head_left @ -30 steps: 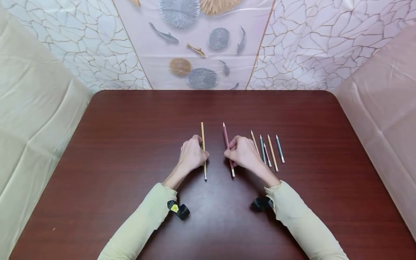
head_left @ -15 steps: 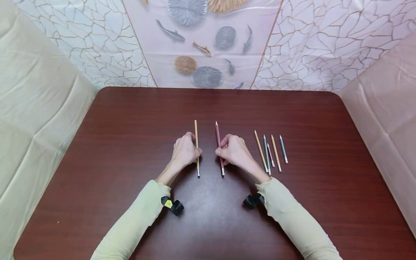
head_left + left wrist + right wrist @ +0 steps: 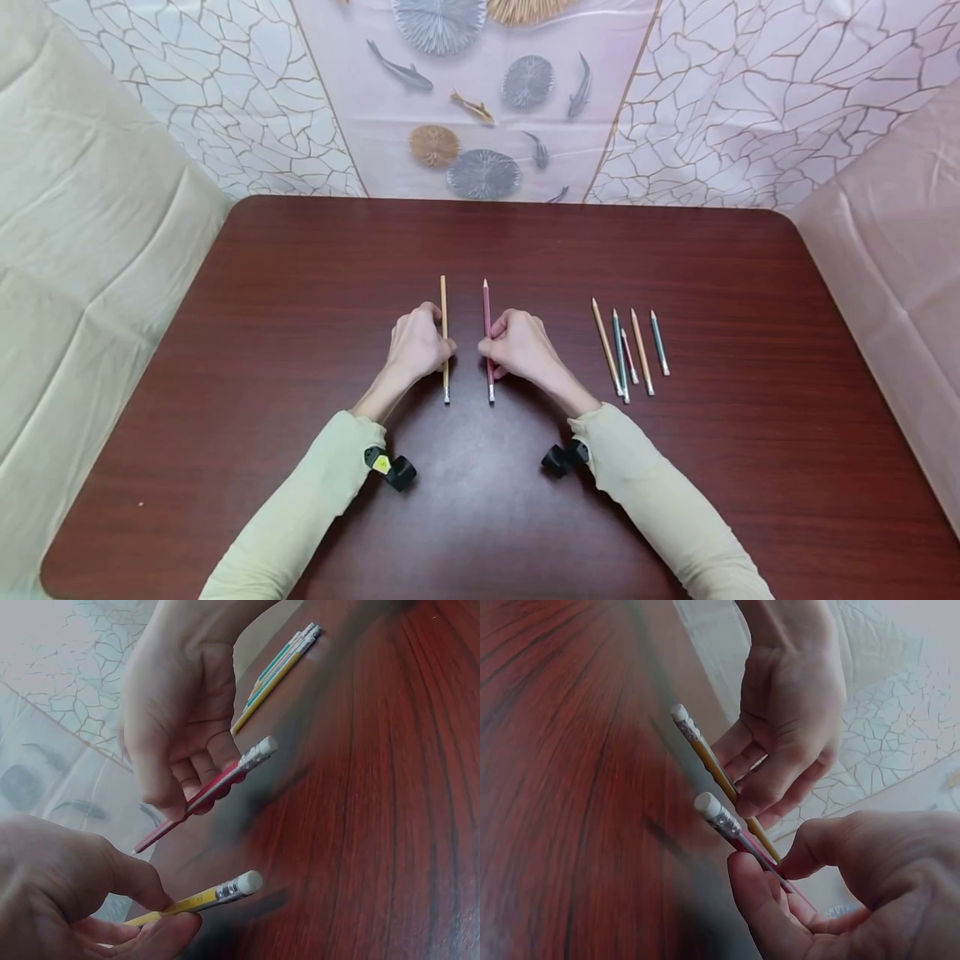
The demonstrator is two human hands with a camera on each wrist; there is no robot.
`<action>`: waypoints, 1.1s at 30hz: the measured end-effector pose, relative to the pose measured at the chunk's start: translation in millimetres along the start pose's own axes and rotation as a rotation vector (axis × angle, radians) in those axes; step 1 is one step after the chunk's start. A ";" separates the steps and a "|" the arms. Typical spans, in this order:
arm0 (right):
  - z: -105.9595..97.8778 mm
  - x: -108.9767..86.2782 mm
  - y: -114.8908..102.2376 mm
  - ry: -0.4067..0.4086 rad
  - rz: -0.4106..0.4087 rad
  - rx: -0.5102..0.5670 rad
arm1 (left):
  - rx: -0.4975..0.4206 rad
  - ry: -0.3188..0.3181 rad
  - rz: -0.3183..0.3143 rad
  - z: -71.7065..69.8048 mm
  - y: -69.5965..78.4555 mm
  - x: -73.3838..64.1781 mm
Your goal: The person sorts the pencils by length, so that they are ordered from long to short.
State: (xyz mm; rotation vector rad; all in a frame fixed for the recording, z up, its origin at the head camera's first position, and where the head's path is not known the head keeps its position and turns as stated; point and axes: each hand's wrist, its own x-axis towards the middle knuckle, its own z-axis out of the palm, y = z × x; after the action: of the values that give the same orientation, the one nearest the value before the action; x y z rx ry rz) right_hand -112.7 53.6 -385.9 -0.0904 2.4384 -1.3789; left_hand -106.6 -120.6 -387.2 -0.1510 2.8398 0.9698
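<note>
In the head view my left hand (image 3: 417, 343) pinches a yellow pencil (image 3: 444, 308) between thumb and fingers. Its white eraser end points toward me, as the left wrist view shows with the yellow pencil (image 3: 202, 900) close up. My right hand (image 3: 525, 348) pinches a red pencil (image 3: 487, 312) by its middle, the sharpened tip facing away and the eraser toward me. Both pencils stand nearly parallel, a small gap between them. In the right wrist view the red pencil (image 3: 742, 838) lies nearer the camera than the yellow one.
Right of my right hand lies a loose group of several pencils: a yellow pencil (image 3: 606, 346), a green pencil (image 3: 619, 354), a short red pencil (image 3: 629, 357), another yellow pencil (image 3: 642, 350) and a short teal pencil (image 3: 659, 342). They rest on the brown table (image 3: 300, 267).
My right hand has carried the red pencil left, away from the group and closer to the yellow pencil, straightening it. Both hands keep their pinch. The whole view has shifted slightly.
</note>
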 end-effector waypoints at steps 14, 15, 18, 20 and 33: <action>20.0 10.3 -7.3 -0.007 0.021 0.010 | 0.052 0.008 0.004 -3.3 -9.1 1.0; 21.2 10.5 -8.0 -0.003 0.016 -0.001 | 0.051 0.008 0.006 -3.0 -9.4 1.1; 25.1 10.9 -9.8 0.012 0.002 -0.049 | 0.044 0.010 0.012 -1.5 -10.2 1.5; 27.8 10.8 -10.6 0.022 0.000 -0.083 | 0.042 0.011 0.017 -0.2 -10.6 1.8; 39.0 13.6 -12.2 0.075 -0.073 -0.278 | 0.052 0.030 0.058 0.4 -13.9 1.1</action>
State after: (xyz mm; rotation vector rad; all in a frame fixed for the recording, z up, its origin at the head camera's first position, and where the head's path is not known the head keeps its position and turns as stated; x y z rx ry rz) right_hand -114.3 12.1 -397.5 -0.1992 2.7006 -1.0804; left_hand -105.7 -131.4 -396.0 -0.0788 2.9087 0.9110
